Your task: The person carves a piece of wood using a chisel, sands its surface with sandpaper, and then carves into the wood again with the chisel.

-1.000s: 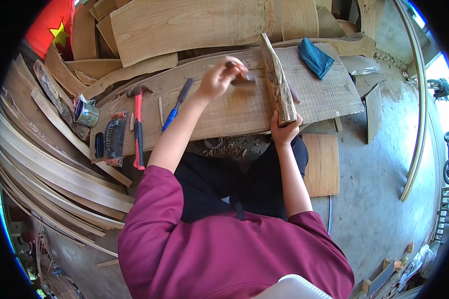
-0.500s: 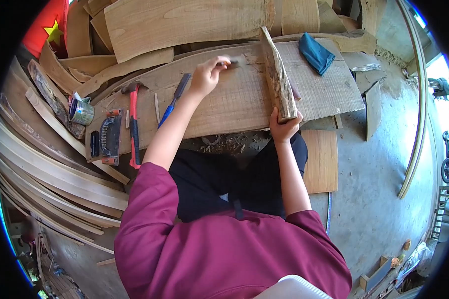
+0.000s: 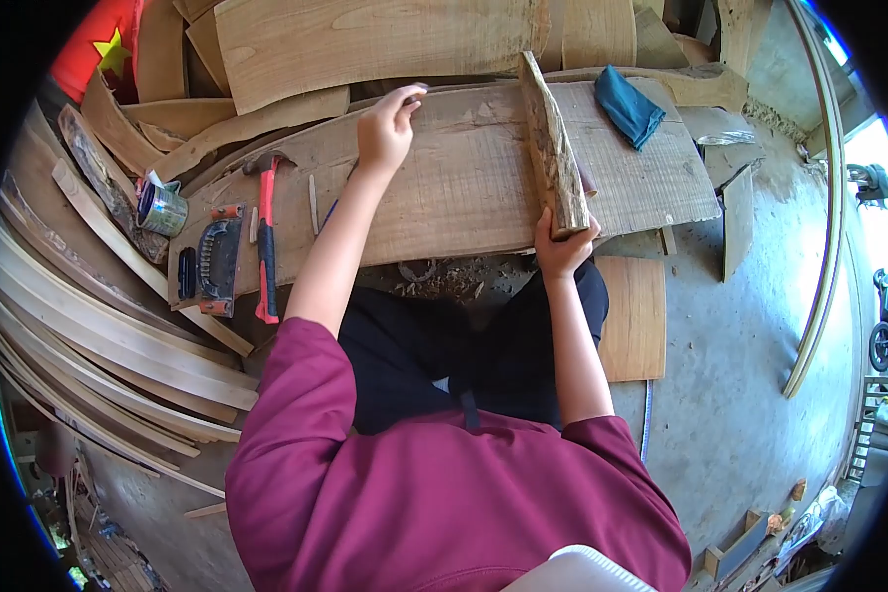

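Note:
My left hand [image 3: 385, 133] is raised over the wooden plank [image 3: 464, 187], fingers pinched on a small dark thing [image 3: 419, 89] that I cannot make out. A rough-edged board [image 3: 555, 148] stands on edge across the plank, and my right hand [image 3: 565, 247] grips its near end. Under my left forearm lies a blue-handled tool [image 3: 330, 211], mostly hidden. Left of it rest a thin wood strip [image 3: 313, 204] and a hammer [image 3: 266, 237] with a red and black handle. A brown rounded thing [image 3: 587, 181] shows partly behind the board.
A sanding block-like tool with a black handle [image 3: 207, 259] and a can [image 3: 161, 209] stand at the left. A blue cloth [image 3: 629, 109] lies on the plank's right part. Curved wood strips [image 3: 118, 335] pile at the left; boards [image 3: 375, 49] lean behind. Wood shavings [image 3: 454, 286] litter the floor.
My left hand has moved left and slightly up, away from the board, and now covers more of the blue-handled tool. My right hand keeps its grip on the board.

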`<state>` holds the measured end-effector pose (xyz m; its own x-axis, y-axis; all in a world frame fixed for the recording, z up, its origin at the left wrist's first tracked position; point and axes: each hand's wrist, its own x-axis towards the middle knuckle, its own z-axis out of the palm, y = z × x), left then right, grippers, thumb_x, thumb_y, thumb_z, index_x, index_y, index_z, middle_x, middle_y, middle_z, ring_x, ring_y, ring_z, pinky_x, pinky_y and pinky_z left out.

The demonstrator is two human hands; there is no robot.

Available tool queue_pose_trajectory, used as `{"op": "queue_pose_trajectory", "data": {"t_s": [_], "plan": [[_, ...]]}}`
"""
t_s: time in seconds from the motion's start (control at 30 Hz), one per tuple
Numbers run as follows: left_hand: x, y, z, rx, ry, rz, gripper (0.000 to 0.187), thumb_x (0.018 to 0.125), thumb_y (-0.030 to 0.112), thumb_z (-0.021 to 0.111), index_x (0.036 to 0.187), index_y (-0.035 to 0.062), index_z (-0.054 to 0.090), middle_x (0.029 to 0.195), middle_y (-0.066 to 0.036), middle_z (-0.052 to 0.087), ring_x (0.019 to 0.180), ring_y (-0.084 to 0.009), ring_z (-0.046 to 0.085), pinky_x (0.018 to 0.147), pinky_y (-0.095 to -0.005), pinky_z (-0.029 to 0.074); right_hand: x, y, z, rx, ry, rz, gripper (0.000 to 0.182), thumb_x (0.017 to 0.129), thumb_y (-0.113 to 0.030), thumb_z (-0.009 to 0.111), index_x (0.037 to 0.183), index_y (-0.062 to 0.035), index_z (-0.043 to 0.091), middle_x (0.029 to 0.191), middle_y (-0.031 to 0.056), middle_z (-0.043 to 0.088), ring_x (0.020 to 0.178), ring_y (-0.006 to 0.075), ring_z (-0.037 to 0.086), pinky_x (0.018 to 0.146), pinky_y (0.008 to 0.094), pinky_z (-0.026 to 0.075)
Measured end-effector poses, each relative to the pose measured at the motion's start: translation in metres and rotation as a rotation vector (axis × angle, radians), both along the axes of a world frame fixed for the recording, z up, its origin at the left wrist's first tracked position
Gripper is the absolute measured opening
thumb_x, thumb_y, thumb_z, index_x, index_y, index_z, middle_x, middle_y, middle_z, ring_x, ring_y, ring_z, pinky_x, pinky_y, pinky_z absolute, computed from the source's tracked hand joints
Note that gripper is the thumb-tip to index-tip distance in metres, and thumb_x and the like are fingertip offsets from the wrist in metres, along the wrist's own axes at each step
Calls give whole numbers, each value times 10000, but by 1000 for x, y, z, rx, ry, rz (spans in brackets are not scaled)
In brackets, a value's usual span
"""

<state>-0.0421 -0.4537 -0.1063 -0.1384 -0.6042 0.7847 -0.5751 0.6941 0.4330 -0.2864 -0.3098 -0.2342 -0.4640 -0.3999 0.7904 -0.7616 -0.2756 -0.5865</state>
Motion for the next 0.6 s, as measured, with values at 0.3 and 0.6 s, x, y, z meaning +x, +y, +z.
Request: {"op": "queue_pose_trajectory", "data": {"t_s": [0.3, 0.6], "plan": [[50, 27, -4, 117, -141, 180, 284, 851, -89, 569, 1057, 89, 648, 1033, -114, 708, 888, -239, 705, 735, -321, 564, 1, -1, 0, 23, -38, 20, 599, 742, -261, 801, 1124, 18, 433, 883, 231, 623, 750, 418, 656, 662, 445, 528], [112, 81, -30, 281, -697, 509, 381, 864, 106, 641, 1234, 198, 628, 1292, -157, 593, 1257, -384, 503, 1042, -436, 414, -3, 0, 1, 51, -9, 21, 592, 763, -271, 789, 1131, 12, 422, 883, 241, 618, 768, 445, 644, 670, 474, 515]]}}
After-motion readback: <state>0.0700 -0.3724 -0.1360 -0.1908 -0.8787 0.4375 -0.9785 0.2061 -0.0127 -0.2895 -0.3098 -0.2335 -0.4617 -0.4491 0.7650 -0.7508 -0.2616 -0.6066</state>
